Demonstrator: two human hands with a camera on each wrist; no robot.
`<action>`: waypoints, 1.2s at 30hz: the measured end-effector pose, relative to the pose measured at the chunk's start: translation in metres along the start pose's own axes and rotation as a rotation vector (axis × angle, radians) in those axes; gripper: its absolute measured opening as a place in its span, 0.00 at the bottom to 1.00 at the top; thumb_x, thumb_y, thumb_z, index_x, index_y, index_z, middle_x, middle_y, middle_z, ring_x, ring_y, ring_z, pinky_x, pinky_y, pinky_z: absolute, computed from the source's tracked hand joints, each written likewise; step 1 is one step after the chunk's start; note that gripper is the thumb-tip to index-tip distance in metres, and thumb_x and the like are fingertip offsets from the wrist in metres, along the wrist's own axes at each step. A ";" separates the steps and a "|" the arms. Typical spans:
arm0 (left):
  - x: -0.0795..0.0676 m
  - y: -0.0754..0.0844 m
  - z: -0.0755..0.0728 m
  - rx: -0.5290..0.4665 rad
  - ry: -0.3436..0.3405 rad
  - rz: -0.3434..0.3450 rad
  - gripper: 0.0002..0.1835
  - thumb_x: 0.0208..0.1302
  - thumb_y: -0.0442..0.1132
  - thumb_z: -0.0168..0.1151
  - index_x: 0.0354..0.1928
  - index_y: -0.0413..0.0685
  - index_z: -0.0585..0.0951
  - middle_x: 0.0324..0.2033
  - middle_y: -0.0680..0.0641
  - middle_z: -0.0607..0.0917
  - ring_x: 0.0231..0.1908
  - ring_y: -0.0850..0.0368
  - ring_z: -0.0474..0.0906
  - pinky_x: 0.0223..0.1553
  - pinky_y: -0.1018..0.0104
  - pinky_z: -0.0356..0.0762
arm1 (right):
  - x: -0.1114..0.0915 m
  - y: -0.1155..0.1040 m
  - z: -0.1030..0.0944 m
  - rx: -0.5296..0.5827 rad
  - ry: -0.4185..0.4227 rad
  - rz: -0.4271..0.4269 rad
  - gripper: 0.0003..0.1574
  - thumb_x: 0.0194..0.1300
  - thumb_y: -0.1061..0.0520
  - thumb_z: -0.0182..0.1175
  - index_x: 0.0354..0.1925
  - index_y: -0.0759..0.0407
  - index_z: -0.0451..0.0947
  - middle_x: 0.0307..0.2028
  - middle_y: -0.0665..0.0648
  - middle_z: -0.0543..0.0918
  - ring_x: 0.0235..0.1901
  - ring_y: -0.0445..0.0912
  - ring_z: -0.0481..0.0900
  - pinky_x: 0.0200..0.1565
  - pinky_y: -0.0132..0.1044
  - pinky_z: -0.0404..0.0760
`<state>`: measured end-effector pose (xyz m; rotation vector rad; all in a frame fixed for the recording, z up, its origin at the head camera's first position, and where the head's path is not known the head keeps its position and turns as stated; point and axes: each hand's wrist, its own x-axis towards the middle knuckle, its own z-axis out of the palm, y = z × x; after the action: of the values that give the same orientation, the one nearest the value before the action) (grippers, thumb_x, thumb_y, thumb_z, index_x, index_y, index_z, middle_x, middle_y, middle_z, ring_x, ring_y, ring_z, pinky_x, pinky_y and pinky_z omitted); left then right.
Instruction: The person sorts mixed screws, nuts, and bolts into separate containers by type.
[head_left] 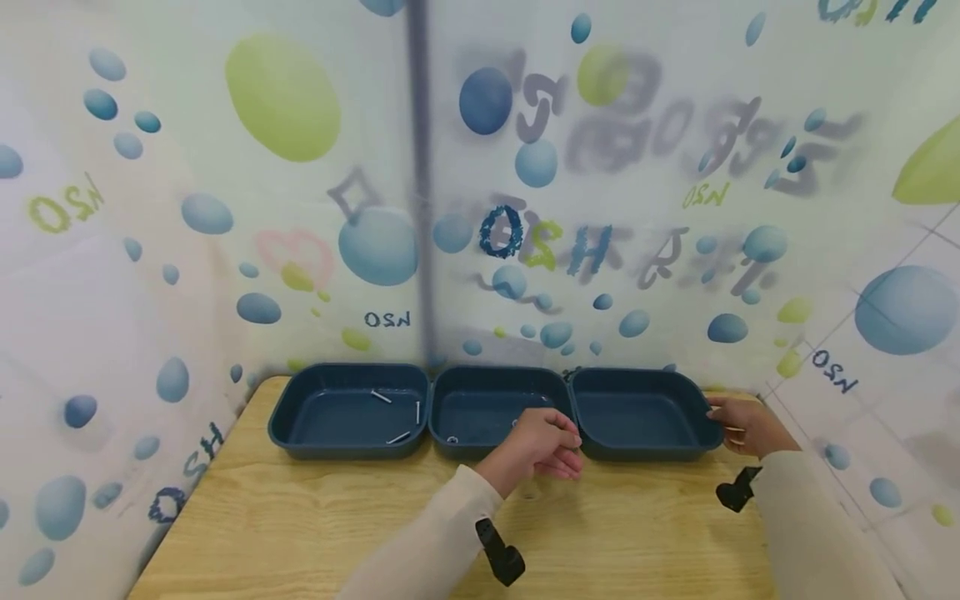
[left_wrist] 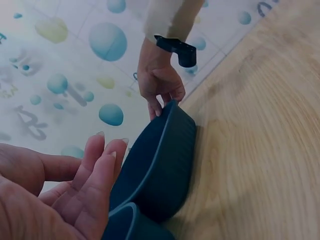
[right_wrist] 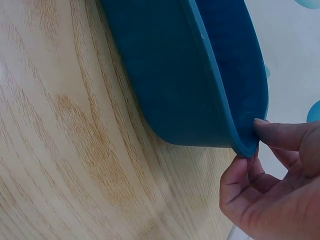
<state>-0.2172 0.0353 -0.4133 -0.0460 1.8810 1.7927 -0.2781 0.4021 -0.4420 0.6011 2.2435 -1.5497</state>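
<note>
The right dark blue bin [head_left: 641,417] has nothing visible inside it. My right hand [head_left: 742,425] pinches its right-hand rim, thumb inside and fingers outside, as the right wrist view shows. My left hand [head_left: 536,446] is above the front right corner of the middle bin [head_left: 487,400], partly hiding it. Its fingers are loosely bent with nothing between them, and in the left wrist view the fingertips [left_wrist: 112,150] appear beside the right bin. Small ring-shaped pieces, one a ring [head_left: 452,439], lie in the middle bin.
The left bin [head_left: 322,417] joins the row and holds three silvery screws [head_left: 381,397]. All the bins stand along the back of a wooden table [head_left: 600,533]. Patterned curtains [head_left: 300,217] hang close behind and to both sides.
</note>
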 end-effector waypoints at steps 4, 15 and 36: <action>-0.003 -0.012 -0.004 0.009 -0.003 -0.002 0.02 0.65 0.34 0.63 0.38 0.43 0.81 0.19 0.42 0.85 0.17 0.54 0.83 0.24 0.58 0.83 | 0.002 0.002 -0.002 -0.003 -0.003 -0.012 0.35 0.75 0.60 0.45 0.74 0.67 0.48 0.38 0.51 0.74 0.30 0.45 0.70 0.33 0.35 0.76; -0.008 -0.048 -0.010 -0.017 -0.009 -0.021 0.04 0.66 0.31 0.60 0.41 0.39 0.80 0.17 0.44 0.84 0.18 0.52 0.84 0.22 0.60 0.82 | 0.000 0.001 -0.003 -0.015 -0.008 -0.006 0.36 0.75 0.59 0.45 0.75 0.66 0.46 0.35 0.49 0.75 0.28 0.44 0.70 0.33 0.35 0.76; 0.002 -0.094 -0.032 -0.060 0.096 -0.137 0.08 0.60 0.23 0.55 0.38 0.39 0.78 0.16 0.43 0.82 0.18 0.50 0.83 0.22 0.59 0.82 | 0.001 0.000 -0.001 -0.026 -0.010 0.003 0.36 0.76 0.58 0.45 0.75 0.66 0.46 0.32 0.48 0.76 0.29 0.44 0.72 0.33 0.35 0.77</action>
<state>-0.1945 -0.0045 -0.5014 -0.2801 1.8418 1.7805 -0.2794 0.4031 -0.4419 0.5877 2.2503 -1.5164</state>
